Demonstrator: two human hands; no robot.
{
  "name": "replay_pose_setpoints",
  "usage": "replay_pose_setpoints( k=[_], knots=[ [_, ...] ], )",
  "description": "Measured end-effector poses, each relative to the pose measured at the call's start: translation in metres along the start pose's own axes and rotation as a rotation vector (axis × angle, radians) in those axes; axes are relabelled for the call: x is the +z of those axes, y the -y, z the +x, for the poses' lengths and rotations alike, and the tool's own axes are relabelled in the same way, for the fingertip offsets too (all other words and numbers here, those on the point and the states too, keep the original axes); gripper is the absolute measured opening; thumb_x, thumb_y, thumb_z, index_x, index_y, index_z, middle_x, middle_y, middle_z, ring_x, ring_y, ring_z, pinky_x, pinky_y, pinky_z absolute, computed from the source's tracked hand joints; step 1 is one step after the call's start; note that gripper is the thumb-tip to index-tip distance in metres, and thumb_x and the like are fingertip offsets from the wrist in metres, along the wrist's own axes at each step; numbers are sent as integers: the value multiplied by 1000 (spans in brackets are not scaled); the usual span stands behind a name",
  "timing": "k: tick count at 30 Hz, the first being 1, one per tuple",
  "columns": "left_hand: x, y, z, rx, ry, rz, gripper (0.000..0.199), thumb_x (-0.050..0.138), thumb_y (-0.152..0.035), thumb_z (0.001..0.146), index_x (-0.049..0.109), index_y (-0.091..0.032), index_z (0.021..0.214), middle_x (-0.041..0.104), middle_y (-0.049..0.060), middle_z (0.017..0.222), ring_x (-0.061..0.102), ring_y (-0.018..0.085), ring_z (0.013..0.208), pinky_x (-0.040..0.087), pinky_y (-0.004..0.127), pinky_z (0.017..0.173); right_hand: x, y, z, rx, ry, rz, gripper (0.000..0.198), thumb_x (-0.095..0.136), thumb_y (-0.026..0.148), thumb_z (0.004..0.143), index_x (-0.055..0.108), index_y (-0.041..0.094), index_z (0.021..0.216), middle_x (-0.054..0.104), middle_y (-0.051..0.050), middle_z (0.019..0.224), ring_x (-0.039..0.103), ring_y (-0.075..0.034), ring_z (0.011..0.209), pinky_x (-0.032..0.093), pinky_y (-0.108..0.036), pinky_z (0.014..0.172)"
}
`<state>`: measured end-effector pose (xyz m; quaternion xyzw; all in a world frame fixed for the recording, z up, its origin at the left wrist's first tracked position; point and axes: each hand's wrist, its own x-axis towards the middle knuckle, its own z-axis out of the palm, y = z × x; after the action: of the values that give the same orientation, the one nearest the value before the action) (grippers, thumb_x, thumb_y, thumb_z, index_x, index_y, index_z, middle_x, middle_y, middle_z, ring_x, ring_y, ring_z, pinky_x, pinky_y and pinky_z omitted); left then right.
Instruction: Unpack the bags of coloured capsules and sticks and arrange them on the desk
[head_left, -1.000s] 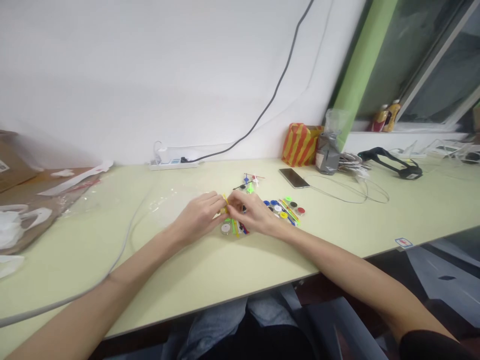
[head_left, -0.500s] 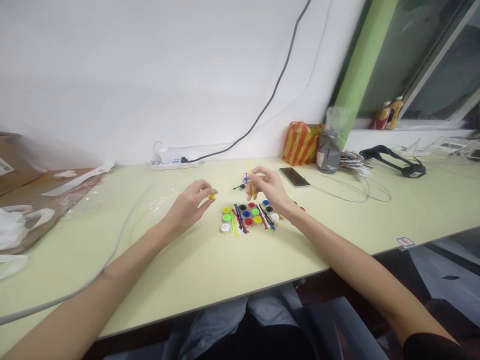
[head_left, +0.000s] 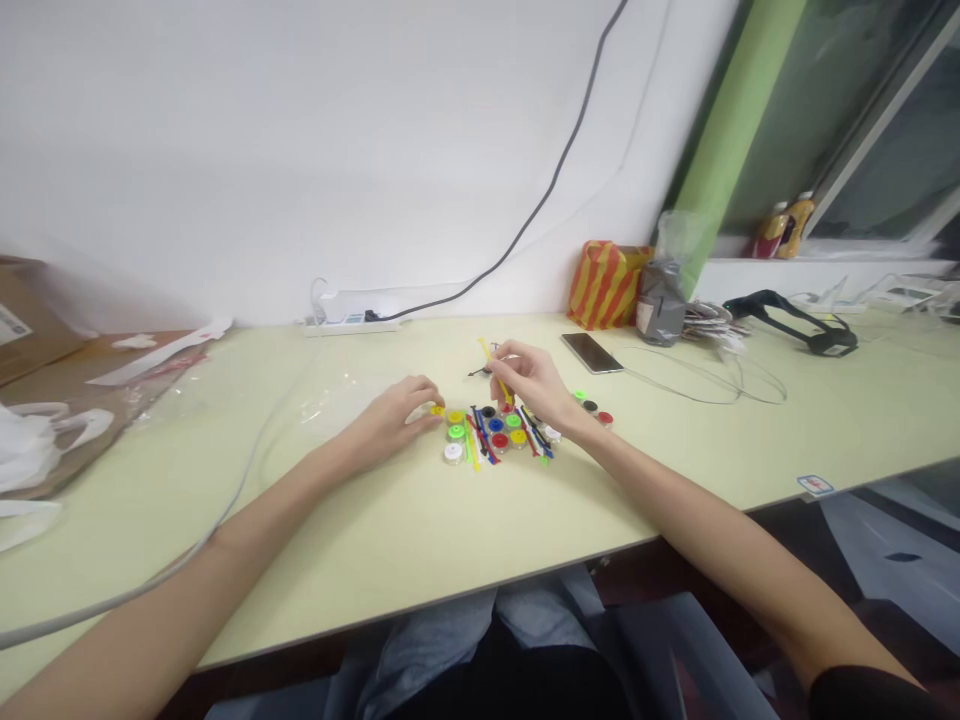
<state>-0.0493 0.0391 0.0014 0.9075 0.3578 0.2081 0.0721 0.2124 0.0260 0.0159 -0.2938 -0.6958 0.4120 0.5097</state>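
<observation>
My left hand (head_left: 401, 418) is low over the table, thumb and forefinger around a small yellow round piece (head_left: 437, 410). That piece is beside the left edge of a group of round pieces with clear bases, among them a green one (head_left: 456, 433), a white one (head_left: 453, 453) and a red one (head_left: 499, 441). Pinched in my right hand (head_left: 532, 385) is a slim yellow plastic arrow (head_left: 485, 350), tilted above the group. Thin coloured arrows (head_left: 480, 440) lie between the round pieces. A dark arrow (head_left: 475, 374) lies behind, partly hidden by my right hand.
A phone (head_left: 592, 352) lies behind my right hand. A striped bag (head_left: 609, 285), a grey pouch (head_left: 660, 305) and a black headset-like band (head_left: 795, 318) stand farther right. To the left are a grey cable (head_left: 225, 520) and clear plastic wrap (head_left: 341, 400); a power strip (head_left: 352, 323) is by the wall.
My left hand has moved right and down with the yellow round piece, to the edge of the group. My right hand has lowered slightly, and the yellow arrow now leans more to the left.
</observation>
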Motion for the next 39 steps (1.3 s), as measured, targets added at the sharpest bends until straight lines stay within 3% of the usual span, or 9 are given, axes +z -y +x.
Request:
replay_pose_setpoints(
  k=[7, 14, 17, 20, 25, 30, 34, 36, 39],
  knots=[
    [5, 6, 2, -41, 43, -97, 32, 52, -46, 98, 73, -24, 107, 66, 6, 102, 62, 21, 95, 48, 34, 88, 2, 2, -2, -4, 18, -91, 33, 61, 51, 93, 56, 19, 90, 66, 1, 62, 58, -12, 47, 43, -23, 47],
    [-2, 14, -1, -143, 31, -15, 42, 43, -49, 101, 66, -24, 125, 70, 8, 113, 65, 23, 102, 47, 35, 90, 1, 4, -2, -10, 20, -96, 26, 60, 44, 93, 58, 18, 89, 67, 0, 67, 60, -13, 54, 47, -24, 54],
    [-8, 17, -3, -149, 8, 24, 39, 39, -46, 100, 71, -22, 104, 72, 8, 101, 65, 24, 93, 48, 36, 84, 3, 5, 0, -25, -11, -171, 25, 62, 40, 90, 63, 17, 82, 67, -2, 74, 61, -14, 66, 48, -25, 60],
    [-10, 22, -5, -167, 24, 43, 34, 45, -43, 94, 66, -22, 78, 66, 7, 76, 61, 23, 74, 46, 35, 72, 13, 5, 4, 21, -20, -251, 27, 62, 38, 87, 66, 15, 74, 60, 0, 64, 52, -11, 59, 39, -22, 54],
    [-12, 30, -8, -195, 71, 139, 30, 45, -37, 91, 53, -22, 66, 56, 4, 64, 52, 20, 60, 38, 32, 63, 48, 2, 20, 199, 196, -300, 22, 63, 29, 81, 65, 14, 66, 62, 1, 55, 42, -7, 47, 30, -21, 47],
    [-20, 32, -9, -224, 2, 244, 28, 43, -31, 90, 49, -22, 64, 51, 4, 64, 50, 20, 62, 34, 32, 62, 81, -4, 42, 264, 422, -431, 28, 53, 18, 79, 66, 14, 55, 68, -4, 55, 53, -11, 51, 38, -21, 51],
    [-27, 30, -8, -247, -46, 290, 28, 44, -27, 88, 41, -22, 61, 46, 5, 60, 50, 23, 69, 31, 33, 64, 90, 1, 50, 246, 540, -595, 29, 53, 14, 78, 64, 15, 51, 66, -5, 51, 60, -15, 53, 44, -23, 58],
    [-28, 27, -8, -250, -36, 275, 28, 44, -27, 88, 40, -22, 61, 46, 4, 60, 48, 22, 67, 29, 33, 62, 87, 10, 50, 211, 503, -713, 31, 54, 14, 79, 62, 16, 49, 65, -5, 51, 58, -15, 50, 43, -25, 57],
    [-27, 20, -9, -239, 37, 189, 30, 45, -32, 89, 42, -21, 61, 45, 1, 59, 40, 17, 56, 26, 31, 58, 71, 23, 47, 125, 327, -929, 31, 55, 17, 82, 61, 16, 51, 64, -8, 52, 53, -16, 49, 36, -28, 55]
  ],
)
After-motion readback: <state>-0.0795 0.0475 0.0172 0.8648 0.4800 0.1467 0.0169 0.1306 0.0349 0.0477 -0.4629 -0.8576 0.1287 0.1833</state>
